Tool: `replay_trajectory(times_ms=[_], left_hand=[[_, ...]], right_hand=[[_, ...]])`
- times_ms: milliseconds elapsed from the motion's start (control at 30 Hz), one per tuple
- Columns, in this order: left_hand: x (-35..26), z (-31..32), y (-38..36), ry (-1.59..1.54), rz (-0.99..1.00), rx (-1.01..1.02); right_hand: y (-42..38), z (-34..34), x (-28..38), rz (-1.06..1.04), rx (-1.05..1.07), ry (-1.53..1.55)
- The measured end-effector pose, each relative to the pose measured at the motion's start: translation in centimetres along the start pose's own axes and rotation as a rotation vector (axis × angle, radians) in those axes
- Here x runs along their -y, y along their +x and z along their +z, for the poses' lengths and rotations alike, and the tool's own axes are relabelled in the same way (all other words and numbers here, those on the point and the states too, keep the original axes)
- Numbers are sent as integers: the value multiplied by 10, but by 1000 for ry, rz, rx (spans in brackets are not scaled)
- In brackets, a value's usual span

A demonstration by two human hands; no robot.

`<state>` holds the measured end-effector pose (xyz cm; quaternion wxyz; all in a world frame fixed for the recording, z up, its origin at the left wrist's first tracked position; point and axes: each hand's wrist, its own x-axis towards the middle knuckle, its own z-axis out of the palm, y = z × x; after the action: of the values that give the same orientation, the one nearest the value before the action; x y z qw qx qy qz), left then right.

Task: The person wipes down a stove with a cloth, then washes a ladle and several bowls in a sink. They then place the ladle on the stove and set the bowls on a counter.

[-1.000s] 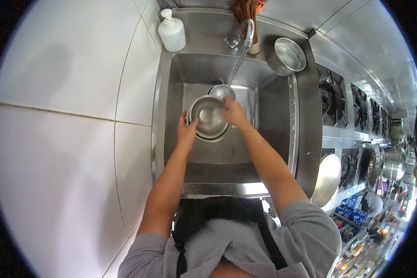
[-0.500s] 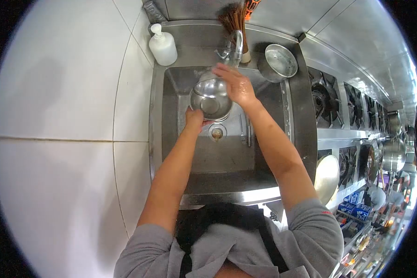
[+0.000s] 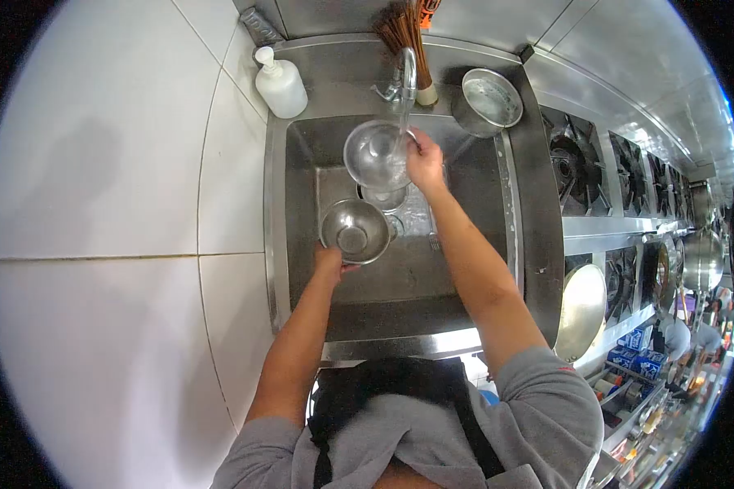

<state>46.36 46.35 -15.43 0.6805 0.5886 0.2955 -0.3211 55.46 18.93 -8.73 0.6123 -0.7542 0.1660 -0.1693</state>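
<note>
My left hand (image 3: pixel 332 262) grips the lower rim of a metal bowl (image 3: pixel 355 231), tilted over the left part of the steel sink (image 3: pixel 391 297). With my right hand (image 3: pixel 426 163) I hold a clear bowl (image 3: pixel 374 155) by its right edge, under the faucet (image 3: pixel 408 77). Water runs from the spout onto the clear bowl. Below it, another metal container (image 3: pixel 384 198) sits in the sink, partly covered. A piece of cutlery (image 3: pixel 435 242) lies on the sink floor near my right forearm.
A white pump bottle (image 3: pixel 281 86) stands at the back left corner. Behind the faucet is a bristle brush (image 3: pixel 401 31). A metal pot (image 3: pixel 488 103) rests on the back right ledge. Gas burners (image 3: pixel 577 165) and a large round lid (image 3: pixel 581 312) are at the right.
My left hand has brought the metal bowl down and slightly left, toward me. My right hand, previously spread above it, now holds the clear bowl under running water.
</note>
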Motion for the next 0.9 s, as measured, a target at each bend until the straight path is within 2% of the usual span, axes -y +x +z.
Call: replay_trajectory(times_ms=[67,100,167,200,267,333,400,500,567,667,733,767,800,867,900], left_hand=[[7,-14,4,-37,-60,50],[6,-16,2,-73,-118,102],[9,-15,-3,-72,-59,68],[5,-13,-9,-65,2,35],[-5,-6,-24,-43,14,0],[-11,-1,-27,-23,25,-33],[-11,1,-27,21,69,13],[-15,10,-19,87,122,94],[-22,19,-26,70,159,77],[-34,22,-21,-28,184,50],[-51,30,-17,-109,181,48],[-64,36,-23,-235,126,128],[-73,42,-26,-359,70,209],[-79,53,-14,-327,122,241],[-81,59,-10,-291,170,268]], right_hand=[[-1,-7,44,-622,-28,-480],[0,-8,45,-625,-23,-481],[-1,-13,46,-32,19,-503],[-4,-12,31,-33,22,-501],[-19,-8,-21,-189,-286,-606],[-43,-6,-33,74,45,-524],[-78,6,-35,203,313,-478],[-110,16,-41,123,349,-617],[-99,20,-50,187,291,-659],[-73,12,-31,71,307,-579],[-50,11,1,-43,370,-310],[-41,13,18,-48,369,-313],[-33,15,37,-101,290,-262],[-12,14,62,-160,212,-212],[1,11,70,-212,106,-394]])
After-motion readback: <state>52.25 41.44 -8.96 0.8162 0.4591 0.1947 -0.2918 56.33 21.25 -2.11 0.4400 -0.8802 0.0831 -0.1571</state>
